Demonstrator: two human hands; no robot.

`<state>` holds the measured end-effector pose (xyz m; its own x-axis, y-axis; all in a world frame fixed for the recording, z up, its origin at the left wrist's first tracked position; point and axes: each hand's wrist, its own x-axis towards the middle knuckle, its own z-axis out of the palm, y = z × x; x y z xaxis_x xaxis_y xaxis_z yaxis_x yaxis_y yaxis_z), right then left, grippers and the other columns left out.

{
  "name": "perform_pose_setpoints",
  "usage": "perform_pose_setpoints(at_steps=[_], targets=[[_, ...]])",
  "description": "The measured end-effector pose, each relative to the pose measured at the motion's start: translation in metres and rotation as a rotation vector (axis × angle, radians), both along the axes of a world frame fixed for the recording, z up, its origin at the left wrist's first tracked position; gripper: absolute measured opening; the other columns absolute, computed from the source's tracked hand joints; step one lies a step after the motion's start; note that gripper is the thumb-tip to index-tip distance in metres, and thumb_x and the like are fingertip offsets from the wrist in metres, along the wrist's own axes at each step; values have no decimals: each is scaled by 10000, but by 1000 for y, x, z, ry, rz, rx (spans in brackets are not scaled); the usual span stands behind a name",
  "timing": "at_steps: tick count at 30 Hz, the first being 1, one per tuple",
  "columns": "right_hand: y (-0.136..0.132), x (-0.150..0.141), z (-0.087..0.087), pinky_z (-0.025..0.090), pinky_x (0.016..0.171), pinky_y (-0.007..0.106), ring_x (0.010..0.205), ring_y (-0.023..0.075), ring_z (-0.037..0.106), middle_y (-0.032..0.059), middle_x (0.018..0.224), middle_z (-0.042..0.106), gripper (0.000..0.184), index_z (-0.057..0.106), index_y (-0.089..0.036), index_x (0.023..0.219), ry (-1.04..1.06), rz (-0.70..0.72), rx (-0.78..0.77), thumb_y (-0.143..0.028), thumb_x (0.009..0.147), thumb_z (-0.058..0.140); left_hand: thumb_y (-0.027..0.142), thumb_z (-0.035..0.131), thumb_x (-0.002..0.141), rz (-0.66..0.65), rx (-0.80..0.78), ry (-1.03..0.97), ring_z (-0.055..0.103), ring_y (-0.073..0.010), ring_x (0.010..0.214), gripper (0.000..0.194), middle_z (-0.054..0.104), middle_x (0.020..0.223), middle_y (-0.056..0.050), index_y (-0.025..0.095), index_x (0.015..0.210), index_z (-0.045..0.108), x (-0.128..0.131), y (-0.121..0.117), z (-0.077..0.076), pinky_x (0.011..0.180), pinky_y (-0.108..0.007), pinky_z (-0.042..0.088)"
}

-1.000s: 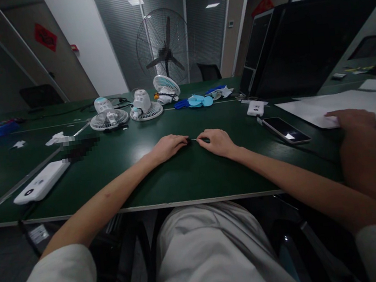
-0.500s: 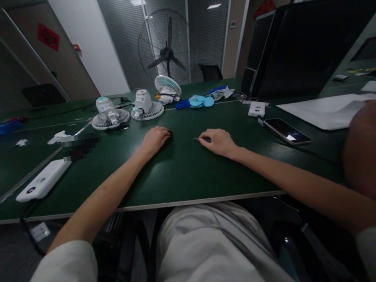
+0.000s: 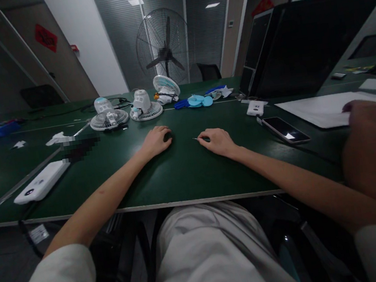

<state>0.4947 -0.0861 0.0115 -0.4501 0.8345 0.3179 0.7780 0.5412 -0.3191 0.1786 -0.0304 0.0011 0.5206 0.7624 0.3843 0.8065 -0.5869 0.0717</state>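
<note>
In the head view, the left hand [image 3: 157, 139] rests on the green surface [image 3: 193, 177], between its near and far edges, fingers curled; whether they hold anything, I cannot tell. The right hand [image 3: 218, 140] lies to its right, thumb and forefinger pinching a thin, bright rod [image 3: 195, 138] whose tip points toward the left hand. Toward the far edge sit three small white fans, the nearest to the hands being the middle fan [image 3: 146, 110], and a light-blue fan blade [image 3: 200, 100]. Near the left end of the near edge lies a white oblong case [image 3: 42, 182]. On the right, a phone [image 3: 286, 128] lies between the right hand and another person's hand [image 3: 369, 113], which covers part of some white paper [image 3: 309, 111]; a large black panel [image 3: 314, 44] rises behind.

A second ago the left fingers were at the rod with a small dark piece; now they are well apart from it, nearer the far edge. The right hand has hardly moved.
</note>
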Motion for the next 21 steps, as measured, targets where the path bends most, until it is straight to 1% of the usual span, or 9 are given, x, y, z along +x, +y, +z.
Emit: perform_pose_setpoints(at_steps=[2, 5, 8, 11, 13, 16, 21], targets=[[0, 1, 0, 506, 714, 325, 887, 220, 666, 96, 1065, 734, 303, 768, -203, 1164, -3, 0, -4, -404, 1065, 564, 414, 613, 986, 1, -28, -15, 524, -330, 1380, 433, 602, 1483, -138, 181, 1342, 695, -1, -1, 0, 1153, -486, 434], [0, 1, 1, 503, 702, 321, 883, 220, 666, 98, 1065, 736, 309, 768, -203, 1170, -13, -5, -8, -409, 1065, 562, 430, 645, 975, -37, -26, -71, 525, -326, 1372, 397, 599, 1471, -141, 182, 1280, 697, -3, -1, 1, 1142, -489, 440], [-1, 0, 2, 496, 698, 315, 890, 218, 671, 96, 1068, 739, 302, 767, -203, 1168, -22, -7, -8, -403, 1067, 565, 370, 678, 963, -87, 15, -133, 555, -303, 1316, 262, 626, 1415, -132, 188, 1148, 711, -4, 1, 3, 1120, -467, 453], [-3, -1, 3, 493, 710, 318, 901, 222, 676, 92, 1065, 742, 288, 774, -205, 1155, -33, -26, 7, -390, 1062, 574, 317, 659, 977, -134, 23, -136, 574, -294, 1275, 151, 662, 1352, -116, 198, 1038, 731, -4, 2, 3, 1088, -460, 468], [-4, -2, 4, 497, 717, 321, 900, 223, 676, 91, 1063, 743, 286, 774, -205, 1157, -33, -31, 6, -387, 1060, 577, 314, 649, 985, -143, 14, -119, 583, -297, 1260, 152, 679, 1325, -111, 206, 1012, 752, -3, 3, 3, 1076, -470, 472], [-4, -1, 5, 506, 716, 326, 891, 224, 672, 95, 1071, 740, 292, 772, -203, 1166, -24, -20, -11, -390, 1059, 575, 327, 633, 997, -129, -1, -108, 595, -301, 1255, 184, 693, 1318, -105, 219, 1027, 779, -3, 3, 3, 1080, -484, 472], [-3, 0, 3, 510, 721, 326, 892, 221, 668, 100, 1074, 733, 310, 765, -198, 1172, -11, -2, -20, -405, 1067, 561, 365, 602, 1019, -115, -8, -143, 577, -293, 1337, 245, 658, 1433, -95, 216, 1070, 788, -5, 5, 0, 1149, -465, 455]])
